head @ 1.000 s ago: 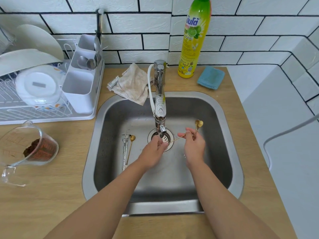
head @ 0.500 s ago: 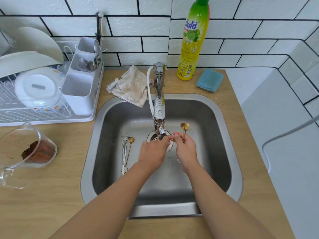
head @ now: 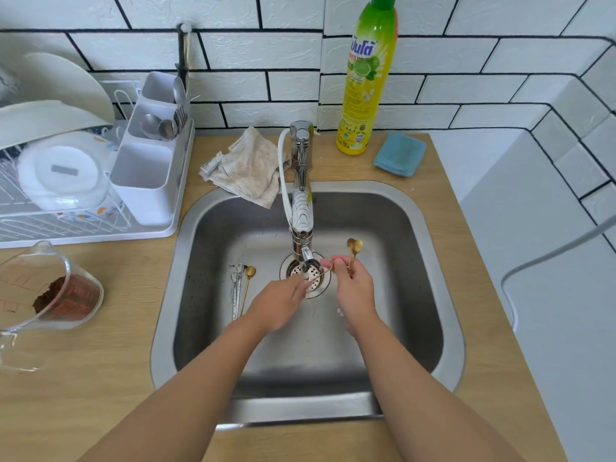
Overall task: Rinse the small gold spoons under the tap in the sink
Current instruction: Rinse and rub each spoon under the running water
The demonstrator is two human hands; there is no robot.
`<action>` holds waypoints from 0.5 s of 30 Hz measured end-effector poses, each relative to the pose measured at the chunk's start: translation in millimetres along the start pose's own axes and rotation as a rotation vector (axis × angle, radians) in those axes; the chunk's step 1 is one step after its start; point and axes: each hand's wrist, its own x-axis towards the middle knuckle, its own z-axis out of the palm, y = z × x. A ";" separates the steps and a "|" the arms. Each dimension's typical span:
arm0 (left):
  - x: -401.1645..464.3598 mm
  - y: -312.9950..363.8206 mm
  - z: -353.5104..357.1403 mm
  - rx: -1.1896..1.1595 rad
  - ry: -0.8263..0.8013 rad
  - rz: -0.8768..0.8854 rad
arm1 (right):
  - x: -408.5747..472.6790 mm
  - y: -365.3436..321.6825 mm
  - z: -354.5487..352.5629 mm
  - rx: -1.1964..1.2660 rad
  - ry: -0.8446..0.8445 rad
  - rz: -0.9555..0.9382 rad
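Apart again, the hands: right hand pinches gold spoons upright; left hand curls round one under the tap

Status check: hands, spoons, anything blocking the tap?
Right hand pinches gold spoons, bowls up. Left hand at a spoon handle under the tap spout; grip unclear. One more gold spoon lies on the sink floor. Nothing blocking.

A white dish rack with plates occupied the upper left of the frame. A glass measuring jug containing brown powder stood at the left edge. A beige cloth, a detergent bottle and a blue sponge lined the upper centre.
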 end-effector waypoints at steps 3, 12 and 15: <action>-15.4 -23.4 -0.6 -0.097 0.072 -0.020 | 1.7 -1.7 -1.0 0.003 -0.006 0.016; -34.3 -43.6 -6.0 -0.081 -0.031 -0.313 | -14.5 10.7 17.3 -0.228 -0.411 0.060; -33.5 -41.6 3.8 -0.053 -0.064 -0.291 | -16.0 8.2 19.5 -0.252 -0.358 0.020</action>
